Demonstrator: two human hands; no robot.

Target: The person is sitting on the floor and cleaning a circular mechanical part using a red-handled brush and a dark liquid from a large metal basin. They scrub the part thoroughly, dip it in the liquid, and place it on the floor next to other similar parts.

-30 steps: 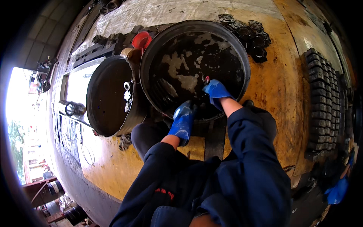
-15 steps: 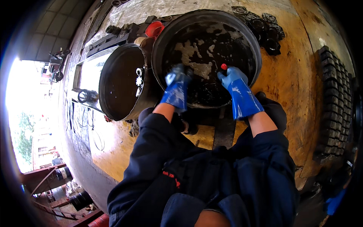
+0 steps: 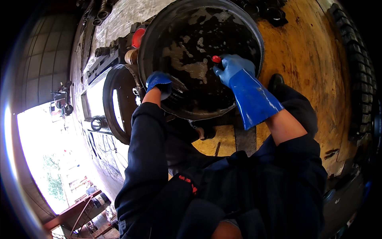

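Observation:
Before me stands a wide, dark round tub [image 3: 260,44] of murky liquid with patches of pale foam. My right hand [image 3: 234,68], in a blue rubber glove, is over the tub's right half. Its fingers are closed round a tool with a red rounded handle end [image 3: 216,59]; the rest of the tool cannot be made out. My left hand [image 3: 160,84], gloved the same way, is bent down at the tub's left near wall. Its fingers are hidden, and whether they hold anything does not show.
Left of the tub stands a smaller drum [image 3: 109,93], with shiny metal parts [image 3: 137,95] at its right side. A red bowl [image 3: 138,38] sits behind it. Dark greasy parts [image 3: 275,15] lie beyond the tub on the right. Black ribbed blocks [image 3: 360,75] line the far right.
My view has shifted and turned. My left hand has moved to the tub's left wall and bent down. The red-ended tool stays in my right hand, now nearer the tub's middle.

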